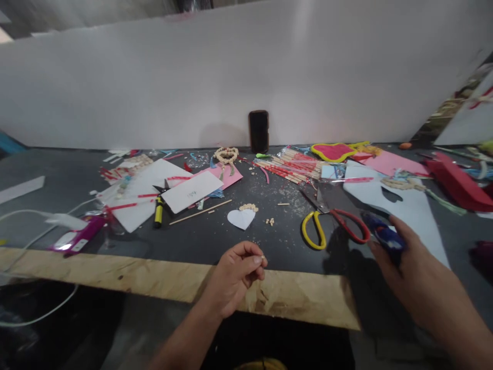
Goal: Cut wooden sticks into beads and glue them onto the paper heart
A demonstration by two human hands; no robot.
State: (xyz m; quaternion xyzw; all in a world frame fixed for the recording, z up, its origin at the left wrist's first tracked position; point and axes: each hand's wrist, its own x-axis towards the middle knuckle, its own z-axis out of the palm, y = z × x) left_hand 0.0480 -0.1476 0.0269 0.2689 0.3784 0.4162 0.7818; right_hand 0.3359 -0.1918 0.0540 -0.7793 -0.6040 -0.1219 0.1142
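My left hand [242,275] is closed in a pinch over the table's front edge, with a tiny pale wooden piece [262,257] at its fingertips. At the right, my right hand [408,262] is wrapped round a dark blue tool [383,234], slightly blurred; its exact kind does not show. In front of my left hand lies a white paper heart [241,219], with small wooden pieces [249,207] set along its upper right edge. A few loose wooden pieces [270,222] form a small pile just right of the heart.
Scissors [323,210] with one yellow and one red handle lie open beside my right hand. Yellow-black pliers [158,210], a thin stick [200,212] and a white card [192,191] are at the left. A phone [259,131] leans upright against the white back wall.
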